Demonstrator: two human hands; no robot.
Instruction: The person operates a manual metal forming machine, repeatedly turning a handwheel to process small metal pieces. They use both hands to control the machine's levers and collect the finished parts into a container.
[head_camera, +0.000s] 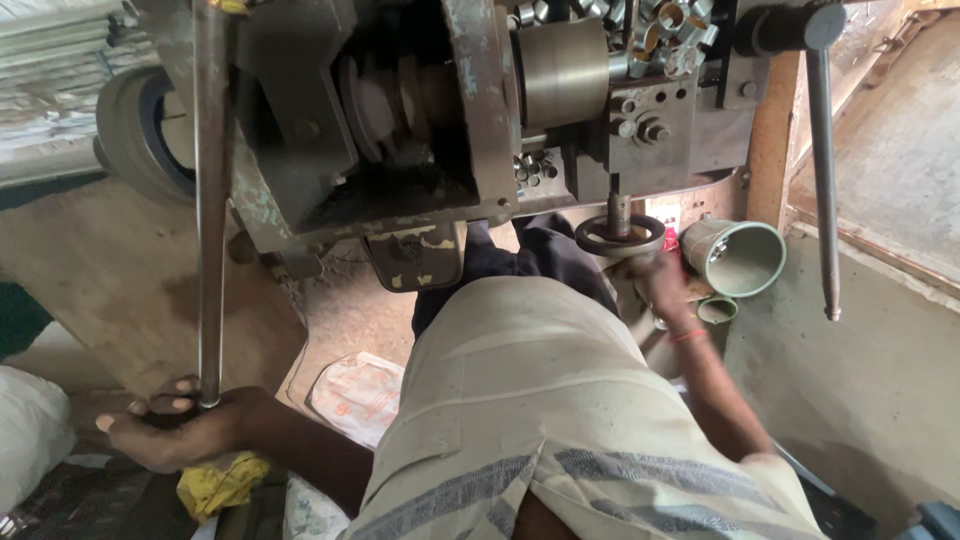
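As seen from above: left hand (175, 425) curled around lower end of long lever (211, 200), its long axis running up to machine (400, 110); right hand (655, 275) gripping small handwheel (620, 236) under machine's right side, green cup (735, 257) just beside.

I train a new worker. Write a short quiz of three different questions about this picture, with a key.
1. True or false: the left hand grips the lower end of the long grey metal lever.
2. What does the right hand touch? A) the round dark metal handwheel B) the green plastic cup C) the yellow cloth
3. Fill in: the yellow cloth lies just below the ___ hand.

Key: 1 true; 2 A; 3 left.
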